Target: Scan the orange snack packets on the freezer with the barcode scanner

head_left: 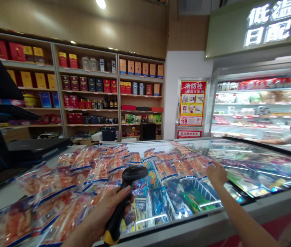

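My left hand (113,206) is wrapped around the handle of a black barcode scanner (119,202), with its head raised and yellow at the handle's lower end. Further right, my right hand (216,174) reaches over the freezer, fingers curled at the right end of a clear packet of orange-red food (198,165). That packet lies in a row with similar blue-edged packets (166,169) over white wire baskets (169,202). Many more such packets (55,185) are heaped to the left of the scanner. Blue and green bags (196,199) lie lower in the freezer.
Dark checkout equipment (34,149) stands at the left. The chest freezer's glass cover (261,164) and front rim (196,221) extend right. Behind are shelves of boxed goods (88,84) and a lit refrigerated display (261,103). Another person's arm (271,141) shows at the far right.
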### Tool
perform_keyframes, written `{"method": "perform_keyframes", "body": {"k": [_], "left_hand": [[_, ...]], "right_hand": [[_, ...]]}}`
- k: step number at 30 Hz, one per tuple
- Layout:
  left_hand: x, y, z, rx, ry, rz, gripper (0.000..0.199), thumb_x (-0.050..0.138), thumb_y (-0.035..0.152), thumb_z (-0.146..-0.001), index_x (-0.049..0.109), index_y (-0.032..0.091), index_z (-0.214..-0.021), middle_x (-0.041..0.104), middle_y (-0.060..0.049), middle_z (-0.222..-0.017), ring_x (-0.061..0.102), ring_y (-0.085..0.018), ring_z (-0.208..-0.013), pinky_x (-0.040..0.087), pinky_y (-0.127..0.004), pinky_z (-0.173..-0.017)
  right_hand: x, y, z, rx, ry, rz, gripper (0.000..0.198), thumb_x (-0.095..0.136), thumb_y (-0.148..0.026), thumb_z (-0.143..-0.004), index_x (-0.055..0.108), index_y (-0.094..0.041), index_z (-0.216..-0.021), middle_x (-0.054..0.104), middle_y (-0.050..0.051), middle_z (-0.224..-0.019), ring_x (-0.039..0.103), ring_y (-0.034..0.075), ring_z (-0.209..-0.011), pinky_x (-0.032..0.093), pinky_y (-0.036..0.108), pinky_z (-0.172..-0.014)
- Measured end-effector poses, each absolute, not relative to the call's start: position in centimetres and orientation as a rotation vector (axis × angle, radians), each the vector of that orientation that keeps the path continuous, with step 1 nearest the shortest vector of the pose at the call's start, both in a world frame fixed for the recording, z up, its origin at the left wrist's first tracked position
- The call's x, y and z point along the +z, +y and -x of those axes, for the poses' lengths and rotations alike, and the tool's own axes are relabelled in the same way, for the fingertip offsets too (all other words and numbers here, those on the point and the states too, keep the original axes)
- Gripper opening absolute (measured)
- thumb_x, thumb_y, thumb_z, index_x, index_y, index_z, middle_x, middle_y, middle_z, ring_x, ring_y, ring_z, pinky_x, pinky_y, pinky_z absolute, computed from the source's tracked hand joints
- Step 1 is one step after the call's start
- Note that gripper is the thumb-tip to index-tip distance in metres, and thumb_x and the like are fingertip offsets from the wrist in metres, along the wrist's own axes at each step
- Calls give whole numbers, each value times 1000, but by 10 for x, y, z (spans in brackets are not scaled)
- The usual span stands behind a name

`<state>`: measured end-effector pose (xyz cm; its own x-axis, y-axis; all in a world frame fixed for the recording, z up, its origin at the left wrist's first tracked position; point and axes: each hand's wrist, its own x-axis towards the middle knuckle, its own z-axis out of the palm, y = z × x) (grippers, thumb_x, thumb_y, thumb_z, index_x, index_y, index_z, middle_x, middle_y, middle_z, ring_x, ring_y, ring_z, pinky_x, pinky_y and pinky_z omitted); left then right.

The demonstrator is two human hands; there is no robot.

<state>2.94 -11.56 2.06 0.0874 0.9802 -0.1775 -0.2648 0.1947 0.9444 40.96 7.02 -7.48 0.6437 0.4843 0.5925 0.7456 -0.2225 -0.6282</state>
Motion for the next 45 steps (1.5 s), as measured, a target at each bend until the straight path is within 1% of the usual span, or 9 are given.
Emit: {"method": "perform_keyframes", "body": {"k": [3, 6, 11, 15, 19, 23, 27, 32, 45], "left_hand": [[19, -111, -20, 1158, 1046, -927, 25, 59, 37, -64, 51, 14, -64, 52, 2, -54, 41, -4, -40, 34, -17, -39], [14, -105, -7, 1143, 1034, -967, 28, 57, 40, -65, 53, 13, -62, 51, 1, -51, 42, -6, -42, 34, -18, -42], [8, -100, 10, 1195, 1074, -938, 29, 56, 41, -66, 53, 12, -63, 51, 1, -50, 41, -6, -42, 34, -19, -43], [8, -97, 21, 1245, 1099, -889, 29, 58, 41, -64, 53, 13, -63, 50, 2, -50, 41, -6, -41, 34, -19, -43], [7, -95, 31, 1273, 1093, -831, 27, 60, 40, -62, 52, 14, -62, 52, 1, -52, 42, -5, -42, 33, -18, -42], [6, -98, 35, 1322, 1071, -811, 25, 61, 38, -62, 54, 14, -66, 54, 0, -56, 43, -5, -42, 34, -18, -42], [10, -104, 30, 1292, 1035, -856, 26, 60, 38, -62, 53, 13, -63, 55, -1, -55, 43, -5, -41, 34, -19, -42], [19, -115, 17, 1236, 996, -911, 26, 59, 38, -63, 53, 13, -63, 56, -2, -57, 43, -5, -41, 32, -18, -42], [31, -129, -19, 1167, 926, -930, 24, 60, 36, -63, 52, 13, -66, 54, -1, -56, 41, -5, -40, 32, -20, -40]], "right_hand": [[-55, 77, -365, -465, -1167, 1680, 34, 39, -27, -69, 56, -15, -97, 57, 10, -95, 48, 23, -90, 34, 33, -74], [-41, 95, -305, -349, -1447, 1607, 34, 38, -31, -73, 58, -14, -95, 59, 10, -91, 50, 21, -88, 34, 30, -77], [-38, 134, -219, -158, -1673, 1723, 39, 37, -41, -75, 62, -14, -88, 60, 14, -87, 53, 24, -86, 36, 34, -73], [-43, 161, -188, -120, -1714, 1873, 42, 40, -45, -73, 64, -11, -77, 60, 19, -86, 51, 29, -90, 35, 40, -74], [-46, 174, -177, -97, -1682, 1954, 31, 46, -39, -68, 65, -15, -76, 60, 16, -90, 48, 32, -94, 34, 45, -72], [-44, 171, -174, -4, -1600, 1812, 23, 42, -28, -70, 63, -19, -76, 63, 9, -78, 54, 22, -81, 36, 34, -68], [-38, 158, -178, 73, -1443, 1463, 23, 41, -31, -69, 60, -19, -73, 63, 4, -74, 55, 17, -71, 36, 26, -64], [-34, 129, -186, 197, -1270, 1171, 28, 42, -38, -67, 59, -16, -72, 63, 6, -72, 54, 17, -68, 37, 26, -64], [-38, 102, -205, 255, -1088, 1074, 26, 47, -36, -65, 59, -13, -69, 61, 8, -73, 53, 17, -71, 38, 28, -68]]}}
